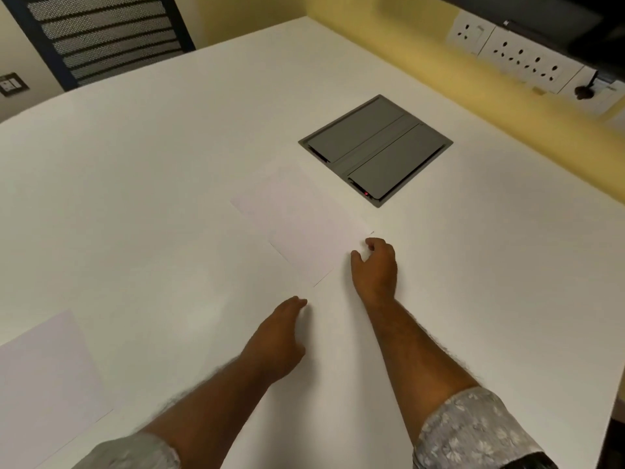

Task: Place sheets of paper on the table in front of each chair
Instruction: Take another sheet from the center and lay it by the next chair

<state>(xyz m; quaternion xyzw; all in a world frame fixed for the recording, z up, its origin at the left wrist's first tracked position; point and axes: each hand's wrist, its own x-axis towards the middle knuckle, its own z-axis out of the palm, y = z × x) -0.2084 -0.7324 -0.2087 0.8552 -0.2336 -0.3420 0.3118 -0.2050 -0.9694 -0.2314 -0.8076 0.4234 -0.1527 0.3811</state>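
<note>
A white sheet of paper [299,225] lies flat on the white table [152,170], near the middle. My right hand [375,269] rests beside its near right corner, fingers curled, holding nothing. My left hand [277,336] hovers just below the sheet's near corner, fingers extended and together, empty. A second sheet of paper [44,377] lies at the lower left, by the table's near edge. A black mesh chair [98,35] stands at the far left side of the table.
A grey flip-lid cable box [375,150] is set into the tabletop just beyond the middle sheet. Along the yellow wall at the right runs a row of white power sockets [521,59]. The table's right edge drops off at the lower right.
</note>
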